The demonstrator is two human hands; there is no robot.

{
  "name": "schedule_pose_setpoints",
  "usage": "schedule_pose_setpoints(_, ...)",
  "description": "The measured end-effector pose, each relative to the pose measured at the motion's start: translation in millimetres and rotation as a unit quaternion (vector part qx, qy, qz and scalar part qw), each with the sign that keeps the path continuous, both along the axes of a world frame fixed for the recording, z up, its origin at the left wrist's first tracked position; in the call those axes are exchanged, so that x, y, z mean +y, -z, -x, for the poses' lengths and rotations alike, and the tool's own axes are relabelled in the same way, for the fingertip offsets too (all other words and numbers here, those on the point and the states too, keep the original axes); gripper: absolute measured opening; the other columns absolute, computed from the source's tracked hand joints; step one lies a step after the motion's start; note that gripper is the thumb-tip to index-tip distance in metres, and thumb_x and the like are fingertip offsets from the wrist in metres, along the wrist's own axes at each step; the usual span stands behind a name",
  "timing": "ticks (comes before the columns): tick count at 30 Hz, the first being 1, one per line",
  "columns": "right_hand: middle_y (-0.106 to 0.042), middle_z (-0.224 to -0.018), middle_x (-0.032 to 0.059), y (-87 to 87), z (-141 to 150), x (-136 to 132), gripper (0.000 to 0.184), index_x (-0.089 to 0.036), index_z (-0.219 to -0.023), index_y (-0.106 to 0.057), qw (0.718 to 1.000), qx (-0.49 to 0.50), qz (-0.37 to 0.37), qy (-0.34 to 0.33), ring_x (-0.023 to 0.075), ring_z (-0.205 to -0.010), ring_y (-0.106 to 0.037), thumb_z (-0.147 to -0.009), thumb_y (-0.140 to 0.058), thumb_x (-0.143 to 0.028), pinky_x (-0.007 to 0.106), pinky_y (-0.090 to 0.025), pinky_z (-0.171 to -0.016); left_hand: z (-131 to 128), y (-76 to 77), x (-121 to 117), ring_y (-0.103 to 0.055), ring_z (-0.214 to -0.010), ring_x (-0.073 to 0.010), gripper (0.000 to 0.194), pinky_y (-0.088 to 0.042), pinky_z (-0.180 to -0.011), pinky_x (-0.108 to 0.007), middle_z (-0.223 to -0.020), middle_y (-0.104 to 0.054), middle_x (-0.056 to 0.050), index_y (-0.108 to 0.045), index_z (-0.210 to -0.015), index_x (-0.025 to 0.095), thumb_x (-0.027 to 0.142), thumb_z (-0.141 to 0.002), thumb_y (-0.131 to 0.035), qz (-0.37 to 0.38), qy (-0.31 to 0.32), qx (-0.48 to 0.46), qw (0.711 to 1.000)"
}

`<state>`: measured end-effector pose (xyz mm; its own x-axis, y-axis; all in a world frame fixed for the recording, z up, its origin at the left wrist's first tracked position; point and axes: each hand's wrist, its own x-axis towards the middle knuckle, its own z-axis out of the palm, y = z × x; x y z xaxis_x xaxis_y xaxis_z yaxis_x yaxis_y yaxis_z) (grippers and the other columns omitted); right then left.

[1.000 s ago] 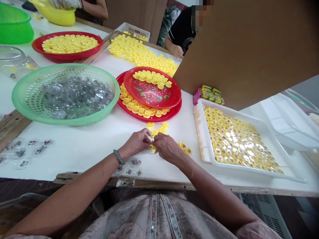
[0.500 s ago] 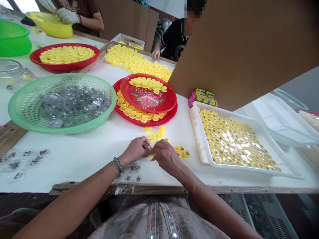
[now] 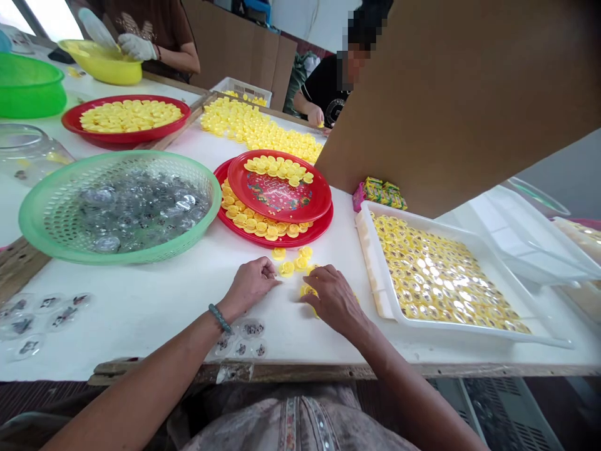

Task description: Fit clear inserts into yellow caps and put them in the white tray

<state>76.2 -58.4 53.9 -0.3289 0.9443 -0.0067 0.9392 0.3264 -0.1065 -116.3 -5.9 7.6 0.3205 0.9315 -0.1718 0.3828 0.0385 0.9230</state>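
Observation:
My left hand (image 3: 251,287) is just above the white table (image 3: 154,307), thumb and fingers pinched together. Whether anything tiny sits in that pinch is hidden. To its right, my right hand (image 3: 332,297) has thumb and forefinger around a small yellow round piece (image 3: 307,290) with a dark print. More yellow pieces lie partly under this hand, and a few loose yellow cups (image 3: 286,269) lie just beyond the fingertips. Near my left wrist, at the table edge, are several clear printed discs (image 3: 251,328).
A green basket (image 3: 35,235) of clear discs stands left. Stacked red trays (image 3: 323,194) with yellow cups are ahead. A white tray (image 3: 469,335) of finished-looking yellow pieces is at right, beside a cardboard sheet (image 3: 451,94). Two people work across the table.
My hands have come apart; the right one moved right with the yellow piece, over the loose pieces there. The view tilted up slightly. The person at the back raised a hand.

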Motion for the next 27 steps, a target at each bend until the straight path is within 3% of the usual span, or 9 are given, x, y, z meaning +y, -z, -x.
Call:
schedule_pose_setpoints(3,-0.061,-0.095,0.0093,-1.4,6.8,17.2,0.017,-0.017,-0.097,-0.061,0.999,0.017,-0.038,0.013,0.0214,-0.093,-0.047,-0.089,-0.051,-0.028,0.031,-0.036,-0.075,3.7,-1.5,5.5,-0.059,-0.067,-0.0153,0.015,-0.044,-0.062,-0.025,-0.080,-0.064,-0.001,-0.058,-0.081,0.019,0.024,-0.068,-0.064,-0.070,-0.041,0.078,0.994)
schedule_pose_setpoints(5,-0.061,-0.095,0.0101,-0.4,15.5,30.5,0.017,-0.016,-0.096,-0.060,0.998,0.003,-0.059,0.016,0.0224,-0.094,-0.047,-0.090,-0.048,-0.026,0.032,-0.035,-0.074,5.2,-0.1,8.7,-0.059,-0.067,-0.0150,0.024,-0.046,-0.067,-0.027,-0.095,-0.065,-0.004,-0.059,-0.095,0.019,0.020,-0.071,-0.060,-0.109,-0.052,0.104,0.987)
schedule_pose_setpoints(9,-0.061,-0.093,0.0095,3.0,29.5,46.5,0.016,-0.016,-0.089,-0.058,0.997,-0.007,-0.071,0.002,0.0213,-0.091,-0.047,-0.092,-0.043,-0.021,0.030,-0.032,-0.071,5.5,3.6,14.6,-0.059,-0.068,-0.0142,0.041,-0.047,-0.073,-0.029,-0.114,-0.060,-0.009,-0.054,-0.114,0.016,0.012,-0.073,-0.054,-0.148,-0.029,0.104,0.983)
schedule_pose_setpoints(13,-0.061,-0.091,0.0084,6.7,33.4,48.0,0.017,-0.016,-0.086,-0.058,0.998,-0.005,-0.070,-0.002,0.0207,-0.090,-0.046,-0.087,-0.041,-0.010,0.030,-0.029,-0.069,2.1,3.4,18.0,-0.060,-0.070,-0.0155,0.044,-0.047,-0.075,-0.029,-0.101,-0.064,-0.009,-0.055,-0.116,0.013,0.010,-0.072,-0.052,-0.140,0.007,0.084,0.987)
schedule_pose_setpoints(19,-0.062,-0.092,0.0072,16.7,37.2,51.6,0.022,-0.016,-0.094,-0.061,0.999,0.009,-0.054,-0.004,0.0210,-0.092,-0.045,-0.082,-0.045,-0.007,0.030,-0.031,-0.072,0.6,3.4,19.9,-0.061,-0.071,-0.0165,0.042,-0.047,-0.071,-0.027,-0.081,-0.067,-0.003,-0.057,-0.115,0.016,0.013,-0.073,-0.053,-0.113,0.001,0.065,0.991)
schedule_pose_setpoints(24,-0.063,-0.091,0.0061,19.8,44.4,48.2,0.022,-0.017,-0.088,-0.063,0.998,0.040,-0.028,-0.044,0.0202,-0.091,-0.046,-0.082,-0.045,-0.007,0.030,-0.032,-0.074,5.3,5.4,22.2,-0.061,-0.068,-0.0163,0.032,-0.046,-0.064,-0.025,-0.083,-0.068,-0.003,-0.063,-0.099,0.019,0.016,-0.068,-0.057,-0.085,0.006,0.054,0.995)
schedule_pose_setpoints(27,-0.064,-0.093,0.0074,16.7,47.5,35.9,0.023,-0.017,-0.096,-0.063,0.997,0.055,-0.023,-0.050,0.0217,-0.093,-0.047,-0.084,-0.046,-0.009,0.033,-0.033,-0.076,9.7,2.7,21.7,-0.060,-0.070,-0.0165,0.031,-0.046,-0.062,-0.024,-0.087,-0.068,-0.003,-0.063,-0.096,0.019,0.019,-0.065,-0.061,-0.087,0.023,0.068,0.994)
